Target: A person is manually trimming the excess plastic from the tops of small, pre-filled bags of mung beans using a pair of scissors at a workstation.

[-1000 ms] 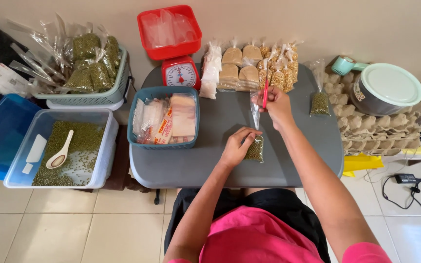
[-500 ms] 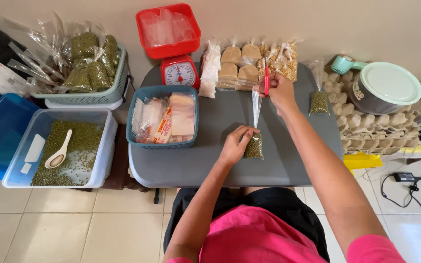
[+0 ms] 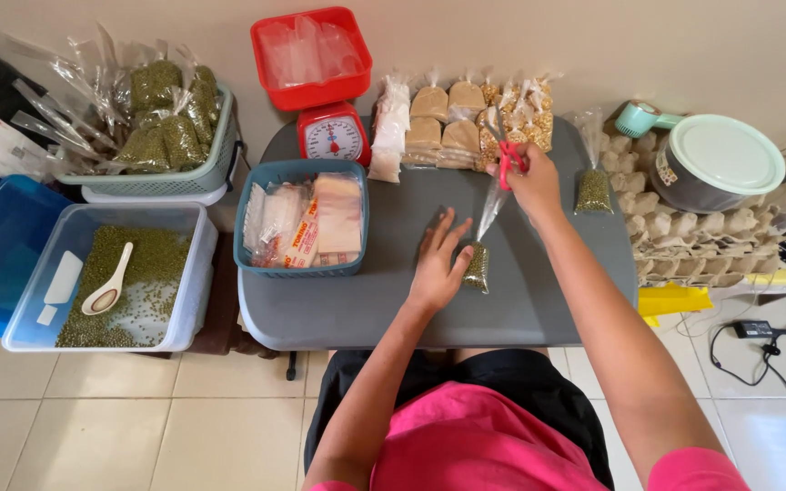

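Pinching the bag's (image 3: 477,266) stretched neck, right hand (image 3: 531,182) grips red tape (image 3: 506,165); left hand (image 3: 436,264) steadies it, fingers spread.

We see a small clear plastic bag (image 3: 481,245) lying on the grey table (image 3: 320,309), its bottom packed with green mung beans and its long empty neck twisted thin and stretched up and away at a slant. Our left hand (image 3: 436,264) lies flat with fingers spread, touching the filled end, while our right hand (image 3: 531,179) pinches the top of the neck together with a red tie (image 3: 506,166).
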